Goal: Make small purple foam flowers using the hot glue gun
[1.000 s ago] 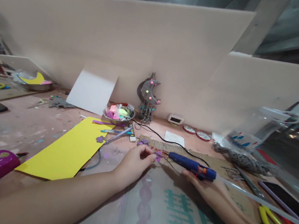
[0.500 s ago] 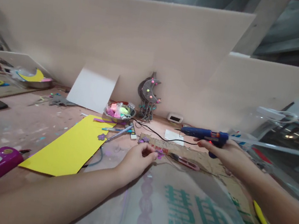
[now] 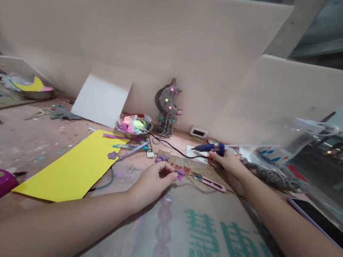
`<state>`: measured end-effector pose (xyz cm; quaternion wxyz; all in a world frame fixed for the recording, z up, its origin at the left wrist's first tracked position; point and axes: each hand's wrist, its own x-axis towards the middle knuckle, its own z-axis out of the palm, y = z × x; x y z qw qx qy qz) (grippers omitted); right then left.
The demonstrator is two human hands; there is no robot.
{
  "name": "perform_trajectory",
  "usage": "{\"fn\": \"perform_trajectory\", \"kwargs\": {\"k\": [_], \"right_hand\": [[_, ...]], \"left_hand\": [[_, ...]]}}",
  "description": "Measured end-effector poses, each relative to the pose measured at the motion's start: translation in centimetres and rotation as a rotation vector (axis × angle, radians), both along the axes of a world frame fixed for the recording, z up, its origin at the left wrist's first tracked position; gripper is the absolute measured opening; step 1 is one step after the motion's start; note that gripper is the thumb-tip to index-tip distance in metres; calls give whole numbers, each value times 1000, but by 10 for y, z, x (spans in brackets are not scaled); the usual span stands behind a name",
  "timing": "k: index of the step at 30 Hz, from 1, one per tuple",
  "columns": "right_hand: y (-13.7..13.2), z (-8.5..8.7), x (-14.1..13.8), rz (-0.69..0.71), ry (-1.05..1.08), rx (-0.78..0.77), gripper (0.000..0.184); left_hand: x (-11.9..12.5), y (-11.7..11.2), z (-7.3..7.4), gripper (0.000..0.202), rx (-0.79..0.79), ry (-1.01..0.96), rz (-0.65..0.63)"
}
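Note:
My left hand [image 3: 153, 180] rests on the brown cardboard sheet [image 3: 193, 239] and pinches a small purple flower cutout [image 3: 180, 174] at its fingertips. My right hand [image 3: 225, 160] reaches far across the table and is closed on the blue glue gun [image 3: 209, 148], which lies low by a white slip of paper. Its black cord [image 3: 169, 146] runs left toward the bowl. Pink-handled snips [image 3: 210, 182] lie between my two hands on the cardboard.
A yellow paper sheet [image 3: 78, 166] lies left of my hands, with pens [image 3: 132, 150] and a metal bowl of coloured bits [image 3: 133, 125] behind it. A grey moon ornament [image 3: 167, 104] leans on the back board. Grey twine [image 3: 270, 175] and a phone [image 3: 324, 224] sit right.
My right hand lifted the glue gun away from the purple flower and carried it to the far side of the table, lowering it there. My left hand kept its pinch on the flower.

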<state>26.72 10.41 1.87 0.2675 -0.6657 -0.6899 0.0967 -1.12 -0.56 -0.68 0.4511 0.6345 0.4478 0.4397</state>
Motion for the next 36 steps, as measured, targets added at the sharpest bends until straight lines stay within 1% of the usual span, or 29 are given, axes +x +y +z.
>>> {"fn": "perform_trajectory", "kwargs": {"k": [3,5,9,11,12,13,15,16,18,20,21,23,25,27,28,31,33,36], "right_hand": [[-5,2,2,3,-74,-18,39],[-16,4,5,12,-112,-9,39],[-51,10,7,69,-174,41,36],[-72,14,-1,159,-225,103,34],[-82,16,-8,202,-221,111,34],[-91,17,-17,216,-184,116,34],[-108,18,-39,255,-43,42,36],[-114,17,-50,281,53,-11,39],[-123,13,-71,353,256,-162,55],[-127,8,-85,376,406,-271,62],[-127,6,-89,375,442,-307,61],[-127,3,-91,370,441,-339,51],[-126,3,-90,368,381,-305,37],[-126,5,-88,361,280,-207,25],[-127,7,-88,355,223,-148,23],[-128,10,-89,346,101,16,23],[-127,8,-91,330,87,97,23],[-125,0,-93,283,125,142,23]], "left_hand": [[0,0,-1,20,2,-1,0],[0,1,-1,21,-3,-2,-1],[0,0,0,20,-5,-4,-2],[0,-1,0,19,-9,-12,-2],[0,-1,0,19,-10,-15,-3],[1,-1,0,19,-9,-18,-2],[1,-2,1,19,3,-21,-2],[1,-2,2,19,10,-21,-1],[0,-2,3,18,21,-27,-4],[0,-2,3,17,26,-35,-10],[0,-1,3,17,28,-41,-11],[1,-1,1,16,28,-50,-9],[1,0,0,15,24,-53,-5],[1,-1,-1,15,15,-48,-9],[2,-1,-1,15,8,-42,-12],[2,-2,1,16,-12,-31,-24],[3,-2,1,16,-17,-34,-38],[4,-2,1,17,-34,-46,-60]]}}
